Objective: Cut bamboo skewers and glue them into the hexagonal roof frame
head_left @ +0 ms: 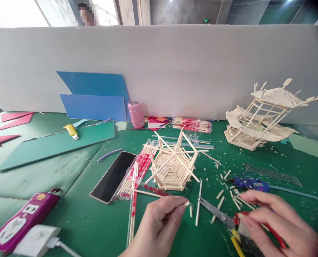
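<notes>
My left hand (164, 221) is closed in a pinch on a short piece of wooden stick (187, 203); its pale end shows past my fingertips. My right hand (276, 217), fingers apart, is at the red-handled scissors (218, 212). Whether it touches their handles is hard to see. The scissors' tips lie across a loose wooden stick (199, 203), near another short piece (191, 210). Just beyond my hands stands a wooden stick frame (172, 164) with a ringed polygonal base, uprights and sticks crossing on top.
A blue glue gun (251, 184) lies among stick offcuts at right. Behind it stands a tiered stick pavilion (266, 117). Bagged sticks (140, 164), a phone (113, 176), a purple power bank (25, 217), a yellow cutter (71, 131) and a pink jar (136, 114) are around.
</notes>
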A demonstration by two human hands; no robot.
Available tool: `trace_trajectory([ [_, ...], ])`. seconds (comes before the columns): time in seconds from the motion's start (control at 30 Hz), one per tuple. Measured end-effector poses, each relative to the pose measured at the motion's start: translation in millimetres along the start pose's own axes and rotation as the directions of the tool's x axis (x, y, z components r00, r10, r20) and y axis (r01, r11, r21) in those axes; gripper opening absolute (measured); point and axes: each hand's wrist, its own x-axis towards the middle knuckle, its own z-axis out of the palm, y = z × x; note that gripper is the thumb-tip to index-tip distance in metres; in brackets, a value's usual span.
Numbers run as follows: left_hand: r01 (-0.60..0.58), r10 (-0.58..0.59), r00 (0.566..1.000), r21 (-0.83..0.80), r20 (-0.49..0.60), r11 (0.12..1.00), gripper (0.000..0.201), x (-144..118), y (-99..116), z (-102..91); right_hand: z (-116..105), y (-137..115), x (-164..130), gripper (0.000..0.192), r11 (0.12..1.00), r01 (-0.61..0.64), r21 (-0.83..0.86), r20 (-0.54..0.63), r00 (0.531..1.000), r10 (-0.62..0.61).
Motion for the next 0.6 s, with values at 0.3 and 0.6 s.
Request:
trace_trajectory([
  [0.3,0.002,-0.004,0.998,0.023,0.061,1.0,0.019,-1.7,11.8,-3.5,52.9,-72.5,23.0,0.022,0.88,-0.087,0.468,0.163,0.987,0.01],
  [0.6,-0.102,0.114,0.992,0.212,-0.047,0.972,0.014,-2.4,6.8,-20.3,59.0,-72.4,23.7,0.012,0.893,-0.077,0.444,0.073,0.996,0.05],
])
